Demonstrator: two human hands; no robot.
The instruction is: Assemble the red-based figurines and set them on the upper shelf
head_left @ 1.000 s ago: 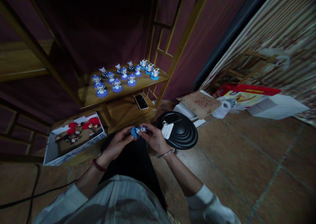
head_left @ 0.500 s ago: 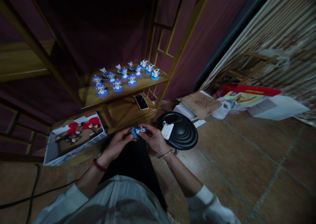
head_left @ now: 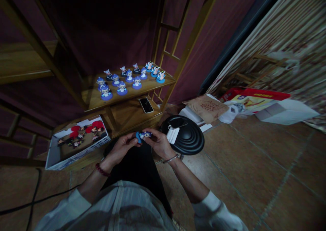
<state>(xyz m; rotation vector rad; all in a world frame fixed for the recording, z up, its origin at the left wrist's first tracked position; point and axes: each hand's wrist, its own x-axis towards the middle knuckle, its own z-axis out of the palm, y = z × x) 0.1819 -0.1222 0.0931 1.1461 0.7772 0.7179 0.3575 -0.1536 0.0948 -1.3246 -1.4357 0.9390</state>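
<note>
While an open box [head_left: 52, 153] of red-and-black figures [head_left: 74, 135] sits at left, the fingers of the left hand [head_left: 124, 146] pinch the blue base [head_left: 138, 137] of a small figurine [head_left: 145, 135], which lies sideways between both hands, above a dark trouser leg [head_left: 141, 159]. The fingers of the right hand [head_left: 161, 144] hold its other end. Since a second ago the base shows narrower while the hands barely shift, so the handling seems a slight turn, not a release. Rightward stands a black stool [head_left: 193, 141].

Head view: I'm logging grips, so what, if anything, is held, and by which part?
A small figurine, tipped sideways: the left hand holds its blue base, the right hand its purple head end. The exact contacts are partly hidden.
</note>
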